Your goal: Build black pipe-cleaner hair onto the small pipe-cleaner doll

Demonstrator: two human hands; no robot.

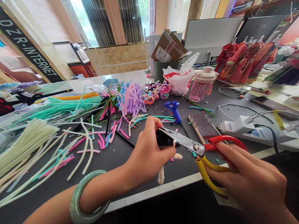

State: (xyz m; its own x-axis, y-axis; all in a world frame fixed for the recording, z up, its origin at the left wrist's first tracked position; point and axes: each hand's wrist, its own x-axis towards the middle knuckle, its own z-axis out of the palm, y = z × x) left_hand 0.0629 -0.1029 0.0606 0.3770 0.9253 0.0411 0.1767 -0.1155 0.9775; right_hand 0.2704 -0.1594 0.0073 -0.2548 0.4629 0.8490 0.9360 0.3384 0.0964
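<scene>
Between the thumb and fingers of my left hand [149, 149] is a small fuzzy black piece [164, 139], partly hidden by the fingers. Pale fuzzy stems [161, 175] hang below it, and I cannot tell how they join it. My right hand [247, 177] is closed round the red and yellow handles of a pair of scissors [199, 147]. The scissor blades reach left over the black piece, with their tips by my left fingertips. Whether they touch it I cannot tell.
A blue glue gun [173, 111] stands just beyond my hands. Cut pipe cleaners [87, 149] and bundles of them [28, 143] cover the left side. A pink cup [202, 85], a plastic bag [181, 77] and a power strip [257, 130] lie farther back and right.
</scene>
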